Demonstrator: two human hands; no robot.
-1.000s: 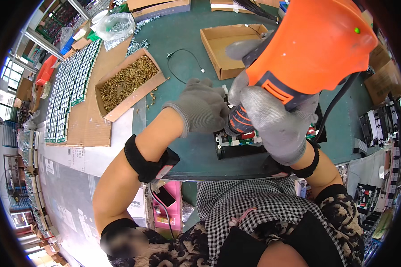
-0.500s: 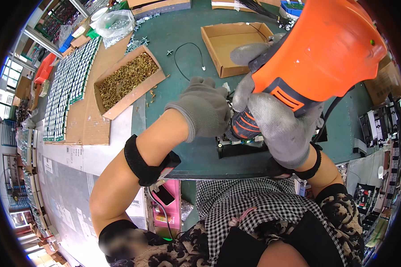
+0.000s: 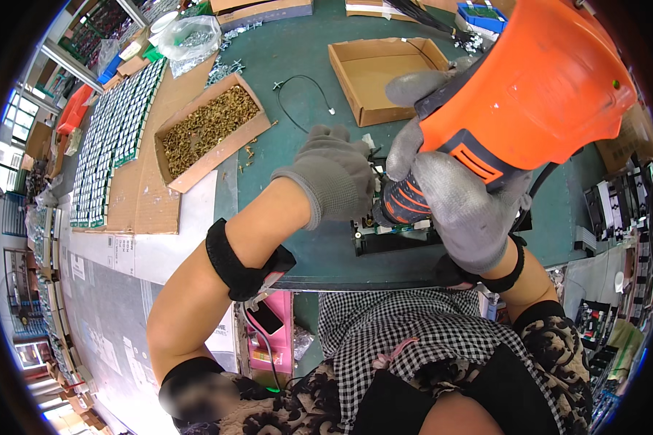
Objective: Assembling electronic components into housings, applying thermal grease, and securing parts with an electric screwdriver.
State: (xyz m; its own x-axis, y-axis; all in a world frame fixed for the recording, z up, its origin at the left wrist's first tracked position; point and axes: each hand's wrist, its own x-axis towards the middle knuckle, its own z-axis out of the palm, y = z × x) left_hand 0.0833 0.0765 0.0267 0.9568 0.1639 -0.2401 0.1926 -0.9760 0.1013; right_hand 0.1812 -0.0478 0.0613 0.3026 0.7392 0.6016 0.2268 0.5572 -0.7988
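My right hand [image 3: 463, 206], in a grey glove, grips a large orange and black electric screwdriver [image 3: 533, 94]. The tool is tilted, its ribbed black nose pointing down and left at a green circuit board in a black housing [image 3: 399, 243] near the table's front edge. Its tip is hidden from me. Beside the nose, at the left end of the housing, my gloved left hand [image 3: 329, 177] is bent with knuckles up and fingers curled. Whatever its fingertips hold or press is hidden beneath the hand.
A cardboard tray of brass-coloured screws [image 3: 210, 130] lies to the left, with several spilled beside it. Rows of small boards [image 3: 116, 145] cover cardboard further left. A shallow cardboard box [image 3: 384, 72] stands beyond my hands, near a thin black cable [image 3: 286, 109]. Black parts [image 3: 617, 203] are stacked at right.
The screwdriver and my right hand have shifted slightly to the right, baring a little more of the board beside the nose. My left hand has hardly moved.
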